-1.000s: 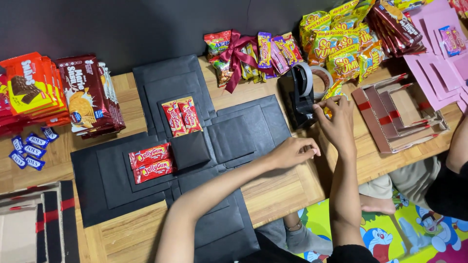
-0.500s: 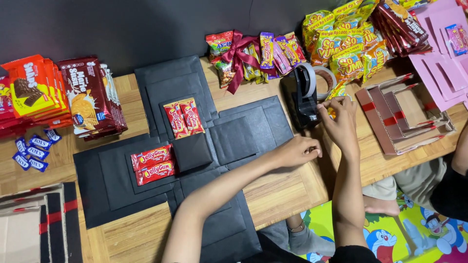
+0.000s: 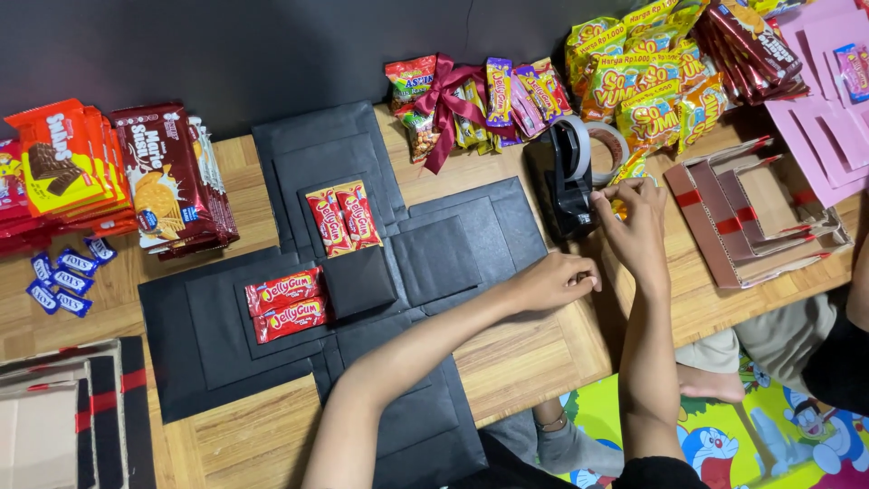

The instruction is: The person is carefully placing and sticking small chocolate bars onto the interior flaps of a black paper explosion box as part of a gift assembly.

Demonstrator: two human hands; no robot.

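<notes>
A black tape dispenser (image 3: 563,181) with a roll of clear tape (image 3: 608,145) stands on the wooden table (image 3: 516,353). My right hand (image 3: 636,226) is at its front end, fingertips pinched at the tape by the cutter. My left hand (image 3: 550,282) rests just below it on the table, fingers curled shut, with nothing clearly in it. An unfolded black cross-shaped box (image 3: 362,272) lies flat to the left. Red candy packs sit on its top flap (image 3: 344,215) and left flap (image 3: 287,303).
Piles of snack packs lie at the left (image 3: 100,177) and along the back right (image 3: 634,81), beside a bundle tied with a red ribbon (image 3: 453,104). Brown cardboard frames (image 3: 751,217) and pink card pieces (image 3: 828,100) lie right. Another person's legs (image 3: 778,344) are at the lower right.
Both hands stay at the dispenser's front; my left hand has crept slightly closer to the right one. Nothing else has moved.
</notes>
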